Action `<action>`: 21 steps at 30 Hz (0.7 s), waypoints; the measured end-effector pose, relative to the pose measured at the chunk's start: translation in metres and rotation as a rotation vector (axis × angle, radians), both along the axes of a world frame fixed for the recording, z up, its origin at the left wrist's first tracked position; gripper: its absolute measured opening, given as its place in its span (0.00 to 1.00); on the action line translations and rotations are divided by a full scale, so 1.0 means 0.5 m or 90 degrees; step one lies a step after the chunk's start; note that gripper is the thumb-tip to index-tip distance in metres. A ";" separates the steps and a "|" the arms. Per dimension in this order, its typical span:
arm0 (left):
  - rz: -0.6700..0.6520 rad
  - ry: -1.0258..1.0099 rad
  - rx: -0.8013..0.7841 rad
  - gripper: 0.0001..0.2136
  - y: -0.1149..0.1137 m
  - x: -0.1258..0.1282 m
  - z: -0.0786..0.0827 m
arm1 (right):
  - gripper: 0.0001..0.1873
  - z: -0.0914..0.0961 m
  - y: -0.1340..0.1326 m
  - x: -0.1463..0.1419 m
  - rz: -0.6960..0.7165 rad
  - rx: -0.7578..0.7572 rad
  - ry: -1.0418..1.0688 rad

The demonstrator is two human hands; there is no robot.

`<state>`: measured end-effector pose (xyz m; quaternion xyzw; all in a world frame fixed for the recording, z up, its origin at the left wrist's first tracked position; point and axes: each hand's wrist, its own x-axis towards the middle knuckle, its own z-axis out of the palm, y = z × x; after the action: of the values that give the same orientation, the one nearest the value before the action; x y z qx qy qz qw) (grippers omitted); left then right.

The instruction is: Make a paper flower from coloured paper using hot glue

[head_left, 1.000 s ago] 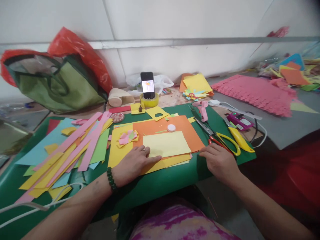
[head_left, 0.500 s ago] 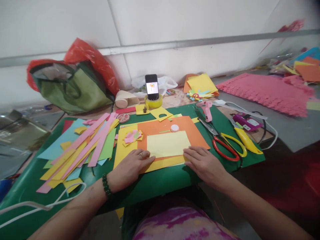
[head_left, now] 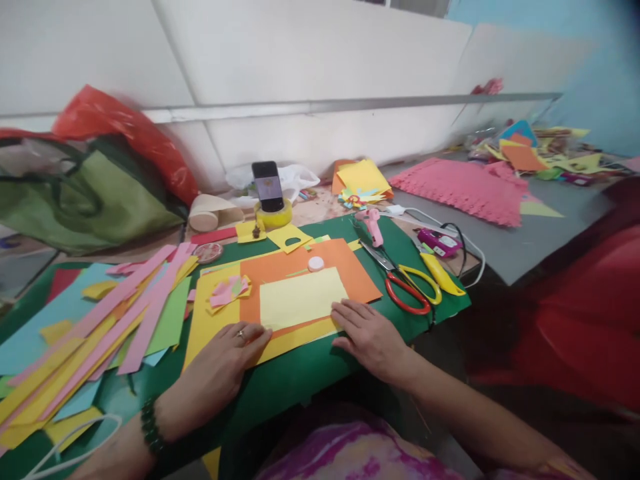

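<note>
A pale yellow paper rectangle (head_left: 303, 298) lies on an orange sheet (head_left: 357, 270), which overlaps a larger yellow sheet (head_left: 200, 337). My left hand (head_left: 235, 350) rests at the rectangle's near left corner, palm down, thumb tip at the corner and fingers loosely bent. On the near right corner lie the fingertips of my right hand (head_left: 367, 333), stretched out with the thumb apart. Neither hand grips anything. Left of the rectangle sits a pink and yellow paper flower (head_left: 229, 293). A small round white-pink disc (head_left: 316, 264) lies just beyond it.
Scissors (head_left: 395, 273), a yellow cutter (head_left: 443, 273) and a pink glue gun (head_left: 373, 225) lie to the right. Paper strips (head_left: 115, 313) cover the left side. A phone (head_left: 268, 187) leans upright on a yellow tape roll (head_left: 273, 215). A green bag (head_left: 95, 193) stands back left.
The view has turned to the right, so the table and its things appear further left. Both hands stay at the rectangle's near corners; the right thumb is spread further from its fingers.
</note>
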<state>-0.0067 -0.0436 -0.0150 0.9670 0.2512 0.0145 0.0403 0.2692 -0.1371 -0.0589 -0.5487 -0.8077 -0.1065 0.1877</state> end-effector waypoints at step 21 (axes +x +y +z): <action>0.117 0.024 -0.151 0.12 0.023 0.243 0.043 | 0.31 0.046 -0.010 0.373 -0.600 -0.221 0.078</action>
<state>0.1150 -0.0322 0.0064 0.9284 0.3396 -0.0299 0.1481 0.4556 -0.1422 -0.0358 -0.8819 -0.4657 -0.0117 0.0722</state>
